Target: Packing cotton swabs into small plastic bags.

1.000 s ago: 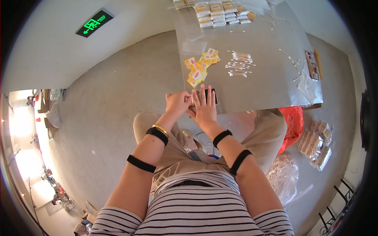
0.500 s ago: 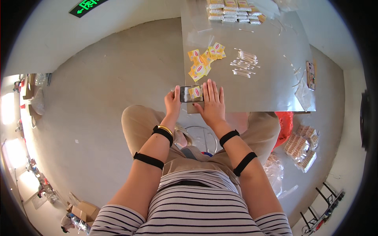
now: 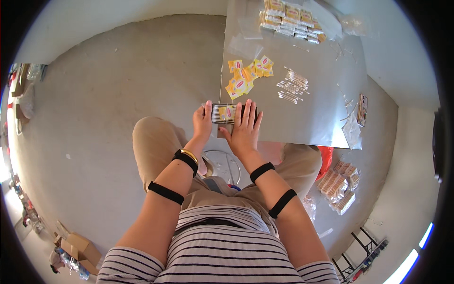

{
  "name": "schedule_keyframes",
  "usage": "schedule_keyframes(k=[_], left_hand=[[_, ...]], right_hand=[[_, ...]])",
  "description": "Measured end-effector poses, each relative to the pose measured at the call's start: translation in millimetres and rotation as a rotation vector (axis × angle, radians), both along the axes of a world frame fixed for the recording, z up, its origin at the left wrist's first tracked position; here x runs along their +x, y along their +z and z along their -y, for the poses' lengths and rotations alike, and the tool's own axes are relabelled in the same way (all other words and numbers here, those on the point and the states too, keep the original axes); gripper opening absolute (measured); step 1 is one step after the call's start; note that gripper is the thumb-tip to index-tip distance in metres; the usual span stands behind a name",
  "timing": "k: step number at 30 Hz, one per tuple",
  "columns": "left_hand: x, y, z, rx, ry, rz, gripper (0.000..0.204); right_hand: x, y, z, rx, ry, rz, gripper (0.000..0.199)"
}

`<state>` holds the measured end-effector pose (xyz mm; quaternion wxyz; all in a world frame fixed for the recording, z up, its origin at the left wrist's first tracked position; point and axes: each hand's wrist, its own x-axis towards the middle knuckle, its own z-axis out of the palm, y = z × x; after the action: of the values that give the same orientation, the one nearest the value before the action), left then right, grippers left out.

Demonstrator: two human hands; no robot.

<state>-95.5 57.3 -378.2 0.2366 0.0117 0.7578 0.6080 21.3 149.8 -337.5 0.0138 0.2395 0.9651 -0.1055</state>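
Observation:
At the table's near left corner lies a flat pack of cotton swabs [image 3: 223,113] with a yellow-and-white card on top, on a dark tray [image 3: 256,115]. My left hand [image 3: 202,122] is closed at the left end of the pack, thumb along its edge. My right hand [image 3: 244,130] lies flat over the right end, fingers stretched out over the dark tray. Just beyond are scattered yellow cards [image 3: 241,85]. To their right is a loose pile of cotton swabs [image 3: 293,86]. Whether clear film wraps the pack is hard to make out.
Stacked swab packs [image 3: 286,21] stand at the far end of the grey table [image 3: 265,123], with clear bags [image 3: 246,48] nearby. A phone [image 3: 362,110] lies at the right edge. Bundled packs [image 3: 338,182] and a red bag [image 3: 325,161] are below the table.
The swabs and card have shifted left relative to the dark tray, which now shows to the right beneath my right fingers. The whole view has turned slightly.

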Motion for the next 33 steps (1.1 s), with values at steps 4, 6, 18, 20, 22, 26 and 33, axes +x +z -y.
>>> schedule_keyframes(k=[4, 6, 18, 20, 22, 26, 33], left_hand=[[-0.1, -0.6, 2.2, 0.007, -0.031, 0.038, 0.050], [-0.3, -1.7, 2.8, 0.013, -0.029, 0.047, 0.051], [-5.0, 7.7, 9.7, -0.031, -0.036, 0.118, 0.048], [-0.3, 12.4, 7.7, 0.037, 0.005, 0.230, 0.043], [13.2, 14.9, 2.8, 0.190, 0.170, 0.362, 0.032], [17.0, 7.8, 7.3, 0.304, 0.146, 0.399, 0.025], [25.4, 20.4, -3.2, 0.333, 0.248, 0.336, 0.022]], right_hand=[[-3.7, 1.4, 3.5, 0.001, 0.013, -0.008, 0.100], [-4.2, 2.6, 5.1, 0.002, 0.016, -0.013, 0.100], [-4.3, -2.7, 5.7, 0.056, 0.003, 0.000, 0.098], [-4.2, -1.9, 4.1, 0.070, -0.008, 0.013, 0.097], [-2.2, -0.8, 4.6, 0.056, -0.010, 0.014, 0.097], [-4.5, -0.9, 3.8, 0.034, 0.004, -0.073, 0.096], [1.7, -6.3, 4.8, 0.057, -0.008, -0.041, 0.098]])
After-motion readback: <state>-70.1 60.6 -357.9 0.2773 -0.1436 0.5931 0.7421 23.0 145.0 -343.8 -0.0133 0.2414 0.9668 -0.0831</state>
